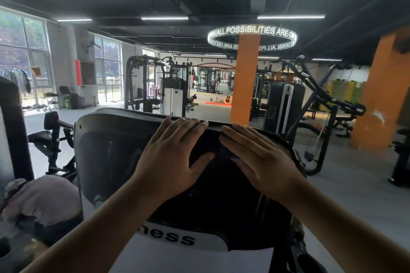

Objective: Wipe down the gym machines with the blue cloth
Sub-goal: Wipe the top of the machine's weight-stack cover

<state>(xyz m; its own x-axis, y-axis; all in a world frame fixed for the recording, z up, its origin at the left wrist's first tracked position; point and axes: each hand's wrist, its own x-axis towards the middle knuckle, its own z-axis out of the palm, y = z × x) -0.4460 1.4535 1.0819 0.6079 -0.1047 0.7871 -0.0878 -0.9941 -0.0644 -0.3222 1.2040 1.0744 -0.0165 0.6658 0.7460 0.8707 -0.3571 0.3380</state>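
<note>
A black weight-stack cover (111, 153) of a gym machine stands right in front of me, with a white panel (190, 257) lower down lettered "ness". My left hand (170, 157) lies flat on the cover, fingers straight and reaching its top edge. My right hand (257, 157) lies flat beside it, fingers pointing up and left. A dark bluish patch (224, 153) shows between the two hands at the right fingertips; it may be the blue cloth, but I cannot tell. Neither hand curls around anything.
A worn grey pad (42, 201) sits at the lower left beside a black seat and arm (53, 137). An orange pillar (246, 77) rises behind the cover, another orange pillar (381, 95) at right. A cable machine (319, 108) stands right, more machines (173, 93) behind.
</note>
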